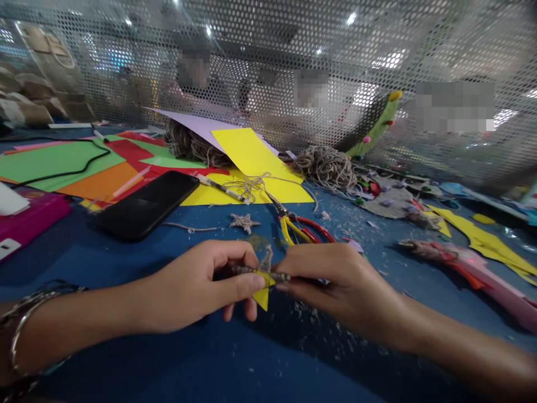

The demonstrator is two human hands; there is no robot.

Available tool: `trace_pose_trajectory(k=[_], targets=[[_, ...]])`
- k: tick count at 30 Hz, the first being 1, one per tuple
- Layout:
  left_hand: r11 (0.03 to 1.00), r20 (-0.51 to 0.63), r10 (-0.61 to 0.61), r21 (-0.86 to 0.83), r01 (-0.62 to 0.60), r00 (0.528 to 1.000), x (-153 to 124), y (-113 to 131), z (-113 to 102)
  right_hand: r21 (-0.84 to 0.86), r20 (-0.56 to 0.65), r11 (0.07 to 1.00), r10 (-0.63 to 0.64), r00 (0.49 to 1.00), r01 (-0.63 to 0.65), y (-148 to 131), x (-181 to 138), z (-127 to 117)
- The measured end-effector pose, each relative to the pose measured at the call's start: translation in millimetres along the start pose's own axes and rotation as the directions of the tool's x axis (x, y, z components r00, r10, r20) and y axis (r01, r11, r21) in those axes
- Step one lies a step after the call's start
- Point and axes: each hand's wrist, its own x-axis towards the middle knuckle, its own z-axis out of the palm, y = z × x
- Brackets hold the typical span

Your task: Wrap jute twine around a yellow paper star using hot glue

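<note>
My left hand [201, 288] and my right hand [335, 282] meet over the blue table [235, 364]. Together they pinch a small yellow paper star partly wrapped in jute twine [263, 280]. One yellow point sticks out below my left thumb, and a twine-wrapped arm points up between the hands. Both hands have their fingers closed on it. A finished twine star [245, 222] lies on the table just beyond my hands.
A black phone [149, 204] lies at the left, scissors with yellow and red handles [300, 228] beyond my hands. Yellow sheets [251, 162], coloured paper [84, 168], twine bundles [325, 166], a pen [220, 187] and a glue gun [461, 263] surround them. A perforated screen [268, 67] closes the back; people sit behind it.
</note>
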Motion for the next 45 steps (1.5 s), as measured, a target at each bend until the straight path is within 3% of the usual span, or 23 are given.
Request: trace_pose_trajectory(k=[5, 15, 21, 24, 31, 37, 40, 42, 45], targets=[[0.998, -0.045, 0.018, -0.063, -0.021, 0.999, 2, 0, -2, -0.066, -0.034, 0.998, 0.000, 0.999, -0.002, 0, -2, 5], [0.994, -0.178, 0.002, -0.109, -0.022, 0.984, 4, -2, -6, -0.303, 0.102, 0.953, 0.053, 0.993, -0.020, -5, -5, 4], [0.974, -0.360, 0.105, -0.150, -0.168, 0.927, 7, -6, -12, -0.189, 0.173, 0.957, 0.254, 0.952, -0.221, 2, -3, 4], [0.942, -0.399, 0.148, -0.221, -0.252, 0.905, 8, -7, -13, -0.087, 0.205, 0.962, 0.272, 0.940, -0.259, 9, -2, 3], [0.834, -0.255, 0.232, -0.444, -0.327, 0.939, 5, 1, -9, 0.130, 0.198, 0.931, 0.313, 0.929, -0.341, 15, -4, 6], [0.809, -0.236, 0.323, -0.433, -0.397, 0.916, 6, 1, -8, 0.175, 0.189, 0.947, 0.236, 0.953, -0.269, 15, 4, -7], [0.823, -0.209, 0.329, -0.414, -0.388, 0.921, 6, 2, -6, -0.020, 0.105, 0.910, 0.414, 0.904, -0.414, 33, 6, -24], [0.833, -0.196, 0.327, -0.403, -0.380, 0.924, 5, 2, -5, -0.249, 0.006, 0.814, 0.543, 0.839, -0.525, 46, 4, -31], [0.847, -0.149, 0.328, -0.391, -0.360, 0.933, 4, 2, -4, -0.406, -0.008, 0.718, 0.616, 0.788, -0.565, 57, 1, -32]])
